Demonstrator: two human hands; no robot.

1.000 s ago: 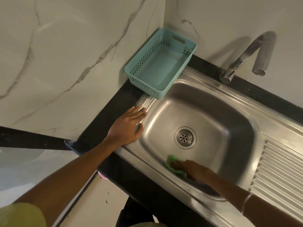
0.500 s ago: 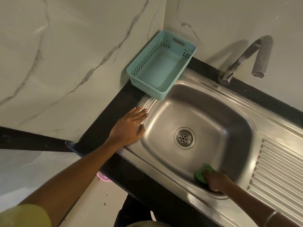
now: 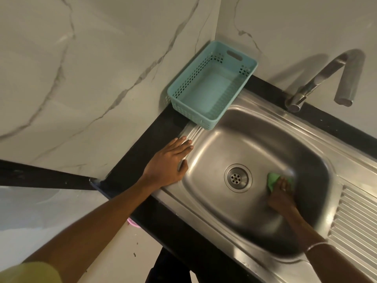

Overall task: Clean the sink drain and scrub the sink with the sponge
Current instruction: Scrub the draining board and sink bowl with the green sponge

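Mid-scrub. Right hand (image 3: pixel 281 193) down in the sink (image 3: pixel 255 144) basin, fingers curled onto the green sponge (image 3: pixel 273 178), pressing it on the floor just right of the drain (image 3: pixel 237 178). Left hand (image 3: pixel 169 162) flat, fingers straight, braced on the sink's left rim, holding nothing. Drain looks free of debris. Likely left: far wall and rim. No water running from the tap (image 3: pixel 318 78).

I count, from my remote seat: 1 stainless steel sink (image 3: pixel 265 127) | 1 round perforated metal drain (image 3: pixel 237 178) at 6 o'clock | 1 green sponge (image 3: pixel 273 179) | 1 teal slotted plastic basket (image 3: pixel 228 58) at 11 | 1 curved steel tap (image 3: pixel 318 78) at 2 | 2 hands: left hand (image 3: pixel 166 165), right hand (image 3: pixel 282 196)
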